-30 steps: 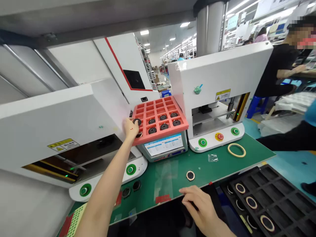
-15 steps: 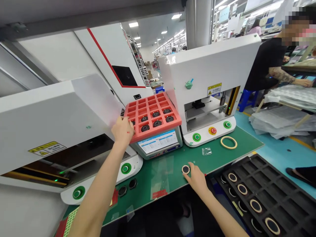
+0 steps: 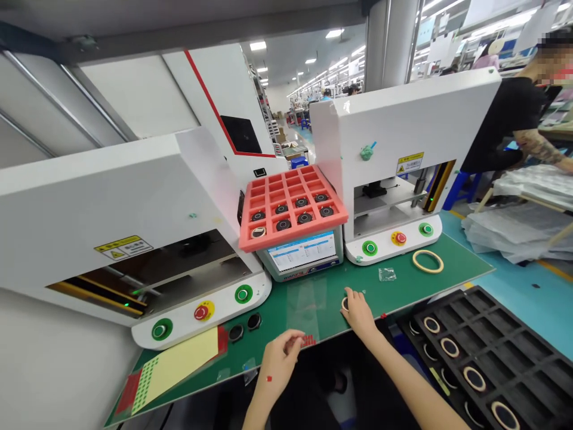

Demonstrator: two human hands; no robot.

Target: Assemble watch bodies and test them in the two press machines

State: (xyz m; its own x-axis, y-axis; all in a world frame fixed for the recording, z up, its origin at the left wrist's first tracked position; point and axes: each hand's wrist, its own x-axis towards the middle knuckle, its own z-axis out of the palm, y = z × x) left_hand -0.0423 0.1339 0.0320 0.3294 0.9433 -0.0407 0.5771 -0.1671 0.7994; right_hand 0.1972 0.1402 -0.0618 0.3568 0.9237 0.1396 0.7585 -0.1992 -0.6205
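My right hand (image 3: 359, 312) is closed on a round, gold-rimmed disc (image 3: 344, 304) with a dark face, at the green mat; the fingers cover most of it. My left hand (image 3: 282, 357) hovers at the mat's front edge beside a strip of small red stickers (image 3: 308, 340). Its fingers are curled into a pinch, and what they hold, if anything, is hidden. A red tab sticks to the left wrist. Behind the hands, a pink foam tray (image 3: 293, 230) rests on a screen unit (image 3: 302, 252), with several black round parts and one gold-rimmed part in its front-left pocket.
White press machines stand left (image 3: 201, 310) and right (image 3: 398, 239). On the mat (image 3: 326, 289) lie two dark round parts (image 3: 244, 327), a yellow sheet (image 3: 179, 364), a clear bag (image 3: 387, 274) and a cream ring (image 3: 428, 261). A black tray (image 3: 505, 334) sits lower right; a co-worker (image 3: 501, 119) is beyond.
My left hand has left the pink tray and come down to the mat's front edge. My right hand's fingers now cover more of the disc. The view has shifted left.
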